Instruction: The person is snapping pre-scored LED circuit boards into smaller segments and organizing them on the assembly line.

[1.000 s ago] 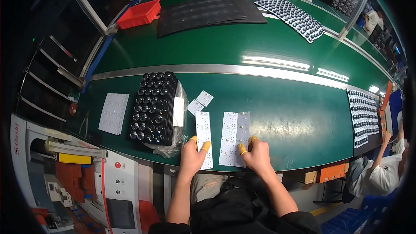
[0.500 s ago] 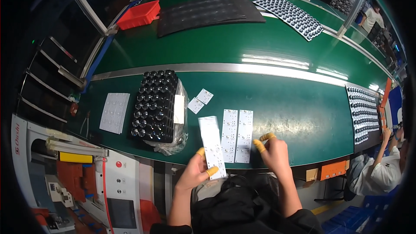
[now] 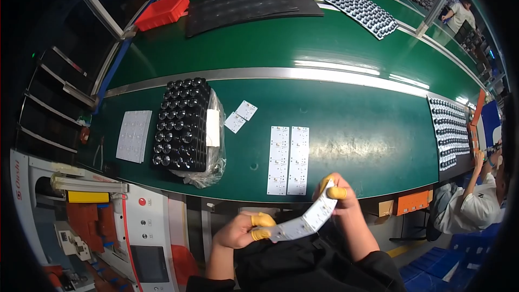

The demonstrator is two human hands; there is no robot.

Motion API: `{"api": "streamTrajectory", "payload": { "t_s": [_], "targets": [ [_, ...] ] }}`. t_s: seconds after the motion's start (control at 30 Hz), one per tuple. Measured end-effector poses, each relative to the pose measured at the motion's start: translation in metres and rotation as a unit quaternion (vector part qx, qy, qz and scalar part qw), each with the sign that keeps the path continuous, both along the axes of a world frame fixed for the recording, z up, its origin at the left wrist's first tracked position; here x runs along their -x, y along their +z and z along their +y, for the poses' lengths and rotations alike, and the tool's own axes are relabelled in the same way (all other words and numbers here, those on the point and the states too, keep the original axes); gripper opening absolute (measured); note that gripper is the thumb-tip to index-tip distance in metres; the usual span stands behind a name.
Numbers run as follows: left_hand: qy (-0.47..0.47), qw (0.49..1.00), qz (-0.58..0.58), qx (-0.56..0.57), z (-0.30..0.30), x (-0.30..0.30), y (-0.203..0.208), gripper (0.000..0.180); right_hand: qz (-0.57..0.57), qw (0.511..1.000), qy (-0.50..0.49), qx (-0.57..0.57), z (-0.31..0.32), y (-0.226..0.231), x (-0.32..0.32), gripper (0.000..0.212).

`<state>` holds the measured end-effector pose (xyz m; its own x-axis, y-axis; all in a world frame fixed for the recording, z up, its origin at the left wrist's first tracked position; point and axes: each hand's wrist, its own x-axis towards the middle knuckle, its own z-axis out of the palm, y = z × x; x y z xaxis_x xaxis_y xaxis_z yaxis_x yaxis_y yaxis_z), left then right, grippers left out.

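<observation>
A white strip of circuit boards [image 3: 303, 224] is held between my two hands in front of the table edge, bent or angled along its length. My left hand [image 3: 242, 230], with yellow finger cots, pinches its lower left end. On its upper right end the yellow-cotted fingers of my right hand [image 3: 340, 197] are closed. Just beyond, two more white circuit board strips, a left one [image 3: 278, 160] and a right one [image 3: 298, 160], lie side by side on the green table [image 3: 373, 140]. Two small square boards [image 3: 246, 110] rest farther left.
Left of the boards stands a stack of black trays with shiny domes [image 3: 181, 124], partly in clear plastic [image 3: 216, 162]. White panels [image 3: 133, 136] lie beyond it. A red bin [image 3: 162, 11] and black sheets [image 3: 248, 8] sit at the back. A co-worker [image 3: 476, 200] sits right, by a dome-covered panel [image 3: 453, 135].
My left hand has lowered the strip toward me and tilted it. My right hand has moved down from beside the table strips and taken its other end. The view has shifted slightly.
</observation>
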<state>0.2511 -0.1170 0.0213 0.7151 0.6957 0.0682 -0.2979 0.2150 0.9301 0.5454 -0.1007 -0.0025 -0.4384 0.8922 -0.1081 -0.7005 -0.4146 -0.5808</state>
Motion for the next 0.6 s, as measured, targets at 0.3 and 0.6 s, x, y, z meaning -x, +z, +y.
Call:
{"api": "streamTrajectory", "payload": {
  "t_s": [0.3,0.6],
  "targets": [
    [0.201,0.974,-0.049,0.095,-0.02,-0.018,0.016,0.013,-0.425,0.902,-0.016,-0.078,0.022,0.029,0.016,0.029],
    [0.438,0.873,0.213,0.02,-0.007,-0.01,-0.037,0.012,-0.579,0.677,-0.073,-0.449,-0.004,0.082,0.076,0.031]
  ]
}}
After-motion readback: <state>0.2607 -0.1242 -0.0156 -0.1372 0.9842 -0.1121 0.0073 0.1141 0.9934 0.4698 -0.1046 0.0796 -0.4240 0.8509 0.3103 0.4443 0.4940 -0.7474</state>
